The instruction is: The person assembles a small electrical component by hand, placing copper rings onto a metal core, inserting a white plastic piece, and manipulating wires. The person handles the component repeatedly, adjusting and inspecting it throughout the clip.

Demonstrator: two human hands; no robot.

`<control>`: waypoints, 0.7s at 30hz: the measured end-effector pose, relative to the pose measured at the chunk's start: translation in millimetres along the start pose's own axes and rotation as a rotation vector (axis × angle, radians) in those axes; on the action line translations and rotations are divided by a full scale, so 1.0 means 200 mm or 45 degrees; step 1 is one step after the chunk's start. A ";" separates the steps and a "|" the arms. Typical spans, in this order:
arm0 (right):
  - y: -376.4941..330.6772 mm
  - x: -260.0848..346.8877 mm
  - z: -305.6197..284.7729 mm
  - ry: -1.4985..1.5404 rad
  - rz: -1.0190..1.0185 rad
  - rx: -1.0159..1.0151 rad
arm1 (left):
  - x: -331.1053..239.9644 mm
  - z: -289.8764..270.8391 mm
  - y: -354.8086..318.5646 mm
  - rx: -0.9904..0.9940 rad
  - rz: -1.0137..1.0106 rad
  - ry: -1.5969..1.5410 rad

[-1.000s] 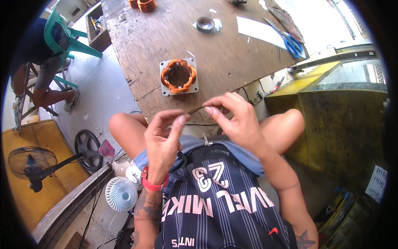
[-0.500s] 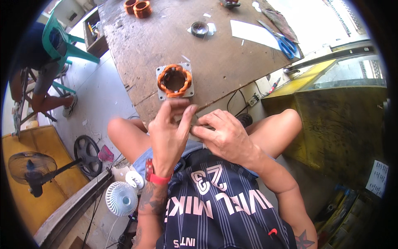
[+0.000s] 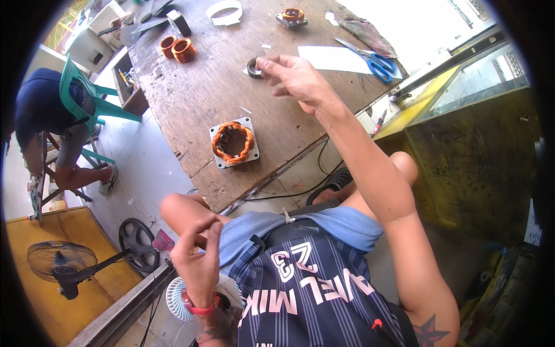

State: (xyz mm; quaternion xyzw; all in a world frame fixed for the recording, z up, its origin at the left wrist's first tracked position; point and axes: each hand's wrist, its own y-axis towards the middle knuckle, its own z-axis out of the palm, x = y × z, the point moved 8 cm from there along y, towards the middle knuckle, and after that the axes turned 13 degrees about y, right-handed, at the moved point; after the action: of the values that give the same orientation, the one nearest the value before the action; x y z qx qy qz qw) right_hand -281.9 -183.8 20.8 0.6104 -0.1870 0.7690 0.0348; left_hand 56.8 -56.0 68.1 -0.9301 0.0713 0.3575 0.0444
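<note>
Over the table, my right hand reaches forward with its fingers apart. A fingertip overlaps the edge of a small dark tape roll, whose right side the hand hides. Down by my left thigh, my left hand is curled, thumb and fingers close together; anything between them is too small to make out. Near the table's front corner lies a motor stator, a square metal frame with a ring of orange copper windings. Neither hand touches it.
Two copper coils and a white ring-shaped band stand farther back. Another wound stator, blue-handled scissors and white paper lie farther right. At left are a person on a green chair and a fan.
My right hand has left my lap and gone forward to the tape roll. My left hand has parted from it and drawn back left. The view has shifted, showing more of the table's far side.
</note>
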 end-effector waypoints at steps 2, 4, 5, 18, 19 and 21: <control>0.00 0.06 0.01 0.082 -0.105 -0.003 | -0.24 -0.15 0.08 -0.256 0.372 0.195; -0.03 0.12 -0.03 0.136 -0.218 -0.032 | -0.46 -0.17 0.24 -0.363 0.714 0.484; -0.06 0.15 -0.03 0.132 -0.258 -0.003 | -0.51 -0.13 0.36 -0.349 0.752 0.583; -0.31 0.34 -0.32 -0.655 -0.480 -0.091 | -0.56 0.44 1.08 0.592 0.444 -0.184; -0.33 0.34 -0.34 -0.660 -0.483 -0.085 | -0.58 0.43 1.08 0.565 0.454 -0.240; -0.37 0.33 -0.36 -0.668 -0.497 -0.067 | -0.61 0.40 1.10 0.531 0.470 -0.347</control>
State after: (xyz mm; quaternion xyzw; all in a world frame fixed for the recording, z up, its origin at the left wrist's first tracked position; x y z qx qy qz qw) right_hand -343.4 -102.5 89.1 0.8109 -0.0887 0.5591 0.1479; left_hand -122.2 -250.5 84.3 -0.8157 0.3041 0.4588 0.1777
